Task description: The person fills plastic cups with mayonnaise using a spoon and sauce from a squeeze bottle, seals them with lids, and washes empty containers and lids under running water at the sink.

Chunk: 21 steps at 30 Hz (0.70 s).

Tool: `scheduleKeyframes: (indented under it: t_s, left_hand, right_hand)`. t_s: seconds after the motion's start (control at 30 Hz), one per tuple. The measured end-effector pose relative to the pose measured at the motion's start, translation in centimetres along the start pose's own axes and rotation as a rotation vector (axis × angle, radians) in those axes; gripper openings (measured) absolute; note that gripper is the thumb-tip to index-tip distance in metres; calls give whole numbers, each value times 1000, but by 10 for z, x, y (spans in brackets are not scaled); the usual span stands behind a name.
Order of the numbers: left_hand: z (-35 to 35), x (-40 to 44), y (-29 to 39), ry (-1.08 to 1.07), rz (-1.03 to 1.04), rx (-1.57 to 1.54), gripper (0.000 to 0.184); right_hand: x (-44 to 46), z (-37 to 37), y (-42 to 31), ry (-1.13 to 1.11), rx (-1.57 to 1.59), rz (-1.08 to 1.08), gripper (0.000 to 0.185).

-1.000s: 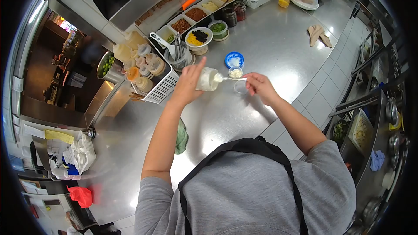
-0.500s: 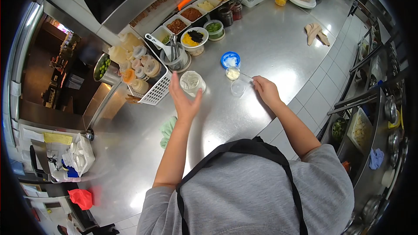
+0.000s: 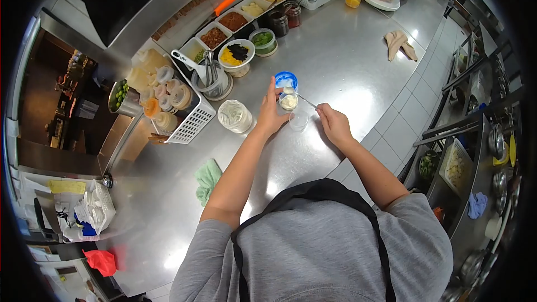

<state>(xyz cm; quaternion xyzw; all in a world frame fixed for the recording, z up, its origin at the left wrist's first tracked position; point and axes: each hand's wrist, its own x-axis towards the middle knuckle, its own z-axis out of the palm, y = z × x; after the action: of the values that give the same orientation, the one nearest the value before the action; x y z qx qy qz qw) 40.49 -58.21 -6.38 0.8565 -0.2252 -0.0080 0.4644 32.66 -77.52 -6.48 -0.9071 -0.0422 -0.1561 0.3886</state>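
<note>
Across the steel counter (image 3: 347, 50), the items stand directly ahead of the grey-clad torso (image 3: 330, 240). Left hand (image 3: 270, 114): set at the left side of the filled cup (image 3: 288, 102), index finger extended away from the body, thumb spread toward the near side; whether the fingers grip the cup cannot be told. Right hand (image 3: 334, 126): to the right of the filled cup and slightly nearer the body, apart from it. Open jar (image 3: 235, 116): upright, left of the left hand, untouched. Blue lid (image 3: 286, 80): on the counter, just beyond the filled cup. Clear cup (image 3: 298, 120): on the near side of the filled cup, close to the left thumb; it appears empty. Filled cup: holds a pale, creamy substance; the left hand is the nearer of the two. Spoon (image 3: 307, 100): right thumb and fingers pinched narrow on the handle; long axis diagonal, pointing left and away from the body; bowl end at the far rim of the filled cup, contact with that rim not discernible
</note>
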Motion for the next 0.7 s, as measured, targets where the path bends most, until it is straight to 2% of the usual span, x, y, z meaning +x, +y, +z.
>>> scheduleKeyframes:
  t_s: [0.1,0.17,0.23,0.33,0.4,0.7]
  left_hand:
    - [8,4,-5,50,29,71,109]
    - [10,4,-4,57,14,80,107]
    - [9,6,-5,72,2,91,105]
    - [9,0,-7,84,-5,-19,103]
    - [9,-2,-7,135,64,-43,102]
    - [3,-17,2,139,-8,-119,101]
  right_hand:
    - [-1,1,3,-22,-59,-51,11]
    - [-1,1,6,-140,-154,-39,10]
    - [2,-3,2,-120,-130,-56,10]
    - [-1,-4,6,-145,-131,-62,10]
    - [3,-4,6,-184,-157,-70,10]
    - [-8,-5,6,-204,-144,-65,10]
